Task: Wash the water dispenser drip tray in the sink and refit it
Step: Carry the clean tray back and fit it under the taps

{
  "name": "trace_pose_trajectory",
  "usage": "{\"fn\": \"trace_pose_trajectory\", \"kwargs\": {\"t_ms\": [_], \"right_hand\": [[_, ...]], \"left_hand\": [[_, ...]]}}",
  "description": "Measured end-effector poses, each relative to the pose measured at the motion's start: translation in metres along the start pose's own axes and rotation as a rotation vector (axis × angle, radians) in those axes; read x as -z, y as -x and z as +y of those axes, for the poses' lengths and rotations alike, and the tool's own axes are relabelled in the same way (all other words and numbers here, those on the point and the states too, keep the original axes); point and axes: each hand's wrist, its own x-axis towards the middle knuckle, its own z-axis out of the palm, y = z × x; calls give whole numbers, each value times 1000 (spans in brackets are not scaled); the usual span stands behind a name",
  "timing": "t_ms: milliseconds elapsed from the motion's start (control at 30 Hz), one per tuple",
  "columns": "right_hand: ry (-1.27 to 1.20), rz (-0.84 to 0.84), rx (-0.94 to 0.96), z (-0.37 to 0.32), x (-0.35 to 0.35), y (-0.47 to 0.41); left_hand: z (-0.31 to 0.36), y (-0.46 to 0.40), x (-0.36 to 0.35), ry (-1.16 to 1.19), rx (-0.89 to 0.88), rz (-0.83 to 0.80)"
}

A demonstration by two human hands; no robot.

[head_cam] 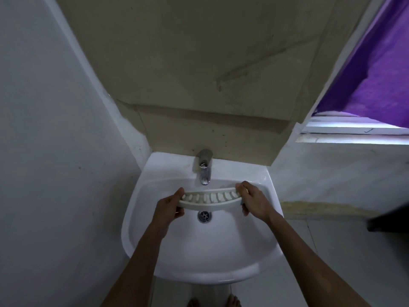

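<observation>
Both hands grasp the tray (210, 199), one at each end: the left hand (169, 206) has its thumb over the top edge and fingers curled under the left end, and the right hand (254, 201) has its fingers wrapped over the right end with the thumb below. Held this way, the tray hangs level above the bowl of the sink (155, 258), just in front of the tap (204, 169) and just behind the drain (204, 215), not touching either.

Largest in view is the beige wall panel (199, 63) rising behind the sink, stained and cracked near its lower edge. White wall (44, 129) flanks it on the left. At upper right a purple curtain (371, 80) hangs over a window frame (354, 129). The white sink is fixed below the panel. The tray is a long, curved, off-white piece with a row of slots along its top. No water shows at the tap's spout. Bare toes (232, 302) show at the bottom edge.
</observation>
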Motion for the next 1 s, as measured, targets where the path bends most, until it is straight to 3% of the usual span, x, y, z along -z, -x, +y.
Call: {"fn": "trace_pose_trajectory", "kwargs": {"t_ms": [500, 800, 1000], "right_hand": [[-63, 174, -30, -4, 43, 35], [-113, 464, -140, 12, 84, 107], [-167, 672, -219, 37, 118, 164]], "left_hand": [[26, 23, -44, -62, -86, -106], [35, 35, -112, -7, -24, -404], [33, 62, -177, -94, -33, -570]]}}
